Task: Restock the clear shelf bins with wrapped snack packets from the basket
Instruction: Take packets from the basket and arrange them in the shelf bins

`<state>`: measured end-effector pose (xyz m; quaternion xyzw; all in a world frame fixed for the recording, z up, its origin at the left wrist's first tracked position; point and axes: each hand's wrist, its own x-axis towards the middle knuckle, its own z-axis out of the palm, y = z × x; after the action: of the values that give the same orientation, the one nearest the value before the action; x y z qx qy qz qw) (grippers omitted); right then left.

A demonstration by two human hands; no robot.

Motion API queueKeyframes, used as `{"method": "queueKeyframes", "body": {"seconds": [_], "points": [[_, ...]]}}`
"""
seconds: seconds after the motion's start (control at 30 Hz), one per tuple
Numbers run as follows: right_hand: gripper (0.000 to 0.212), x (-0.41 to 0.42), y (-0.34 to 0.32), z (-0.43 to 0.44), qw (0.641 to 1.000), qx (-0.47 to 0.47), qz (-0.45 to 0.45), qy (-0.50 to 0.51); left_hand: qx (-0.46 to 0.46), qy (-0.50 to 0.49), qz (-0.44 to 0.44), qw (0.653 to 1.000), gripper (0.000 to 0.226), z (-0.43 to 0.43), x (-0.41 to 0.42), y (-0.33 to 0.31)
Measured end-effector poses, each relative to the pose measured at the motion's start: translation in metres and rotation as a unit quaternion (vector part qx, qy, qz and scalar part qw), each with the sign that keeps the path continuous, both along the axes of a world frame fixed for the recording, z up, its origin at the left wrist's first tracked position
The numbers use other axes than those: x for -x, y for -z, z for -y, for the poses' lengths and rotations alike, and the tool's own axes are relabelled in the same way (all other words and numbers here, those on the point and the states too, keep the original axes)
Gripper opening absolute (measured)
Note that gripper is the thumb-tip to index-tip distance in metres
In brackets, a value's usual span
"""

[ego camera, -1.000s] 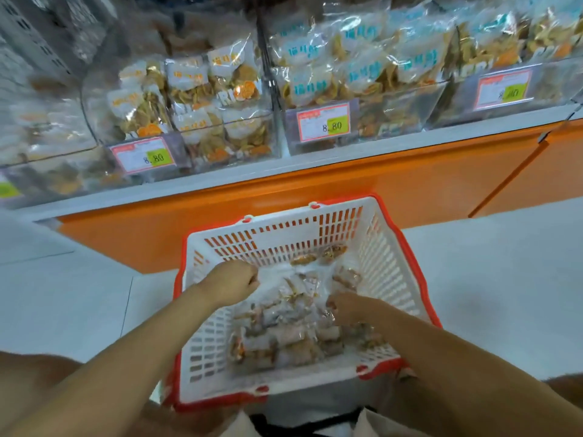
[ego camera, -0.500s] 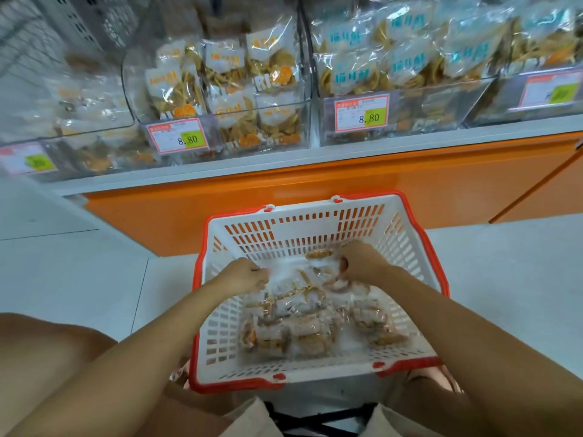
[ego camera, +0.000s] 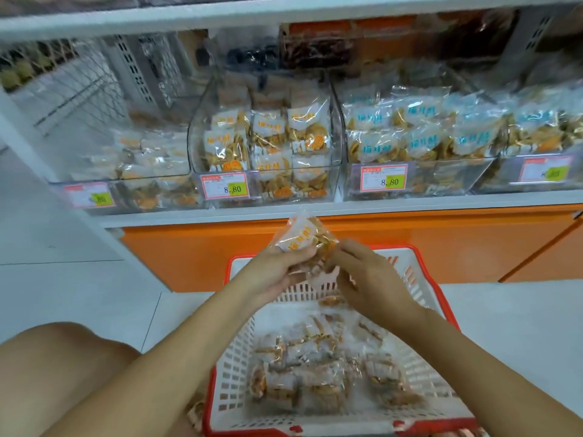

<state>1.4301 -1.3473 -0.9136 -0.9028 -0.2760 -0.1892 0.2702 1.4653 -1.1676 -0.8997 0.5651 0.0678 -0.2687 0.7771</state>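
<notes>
Orange-print packet [ego camera: 299, 238] — above basket [ego camera: 419, 279]

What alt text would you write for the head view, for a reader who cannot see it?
The left hand and right hand hold a snack packet with orange print above a red-rimmed white basket that holds more packets. Behind, clear bins of packets carry price tags reading 8.80.

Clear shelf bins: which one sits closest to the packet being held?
The bin of orange-lettered packets, straight above the held packet; the blue-lettered bin lies further right, the blurred bin further left.
</notes>
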Motion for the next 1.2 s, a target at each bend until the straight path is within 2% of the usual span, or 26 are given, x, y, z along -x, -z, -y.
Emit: {"method": "queueKeyframes", "body": {"seconds": [0.17, 0.3, 0.37, 0.43, 0.5, 0.53, 0.63, 0.67, 0.73, 0.83, 0.87, 0.93, 1.0, 1.03, 1.1, 1.2], "points": [[0.022, -0.009, -0.036, -0.003, 0.969, -0.199, -0.101, 0.11, -0.134, 0.079, 0.112, 0.981, 0.043, -0.014, -0.008, -0.029], [0.063, -0.024, -0.068, -0.009, 0.927, -0.236, -0.284, 0.07, -0.22, 0.112, 0.206, 0.947, 0.04, -0.03, -0.022, -0.052], [0.066, -0.031, -0.081, -0.014, 0.896, -0.262, -0.358, 0.025, -0.239, 0.115, 0.244, 0.933, 0.038, -0.036, -0.028, -0.059], [0.049, -0.042, -0.095, -0.02, 0.917, -0.211, -0.339, 0.022, -0.246, 0.099, 0.279, 0.923, 0.036, -0.039, -0.034, -0.065], [0.034, -0.059, -0.112, -0.028, 0.945, -0.178, -0.271, 0.049, -0.276, 0.044, 0.321, 0.905, 0.033, -0.043, -0.04, -0.072], [0.03, -0.07, -0.122, -0.031, 0.954, -0.185, -0.227, 0.069, -0.326, 0.004, 0.354, 0.877, 0.033, -0.047, -0.045, -0.074], [0.03, -0.111, -0.149, -0.042, 0.968, -0.183, -0.114, 0.125, -0.521, -0.072, 0.447, 0.724, 0.041, -0.067, -0.061, -0.077], [0.032, -0.126, -0.155, -0.045, 0.974, -0.152, -0.106, 0.133, -0.557, -0.07, 0.453, 0.693, 0.043, -0.074, -0.068, -0.075], [0.036, -0.153, -0.161, -0.053, 0.977, -0.078, -0.153, 0.124, -0.598, -0.051, 0.431, 0.674, 0.05, -0.082, -0.079, -0.071], [0.044, -0.179, -0.151, -0.065, 0.942, -0.002, -0.325, 0.086, -0.616, -0.038, 0.419, 0.666, 0.054, -0.083, -0.084, -0.068], [0.051, -0.185, -0.145, -0.068, 0.93, 0.006, -0.359, 0.081, -0.612, -0.037, 0.422, 0.667, 0.054, -0.083, -0.084, -0.068], [0.063, -0.192, -0.134, -0.071, 0.923, -0.012, -0.373, 0.091, -0.598, -0.039, 0.433, 0.674, 0.053, -0.083, -0.085, -0.068], [0.069, -0.191, -0.126, -0.077, 0.931, -0.004, -0.345, 0.116, -0.575, -0.052, 0.454, 0.678, 0.05, -0.086, -0.083, -0.066], [0.068, -0.188, -0.123, -0.08, 0.942, 0.021, -0.303, 0.141, -0.563, -0.059, 0.473, 0.675, 0.046, -0.086, -0.079, -0.064], [0.06, -0.172, -0.115, -0.085, 0.968, 0.028, -0.161, 0.191, -0.538, -0.073, 0.51, 0.667, 0.038, -0.085, -0.068, -0.059], [0.033, -0.128, -0.095, -0.09, 0.978, -0.095, 0.076, 0.169, -0.517, -0.056, 0.539, 0.663, 0.024, -0.083, -0.046, -0.04]]}}
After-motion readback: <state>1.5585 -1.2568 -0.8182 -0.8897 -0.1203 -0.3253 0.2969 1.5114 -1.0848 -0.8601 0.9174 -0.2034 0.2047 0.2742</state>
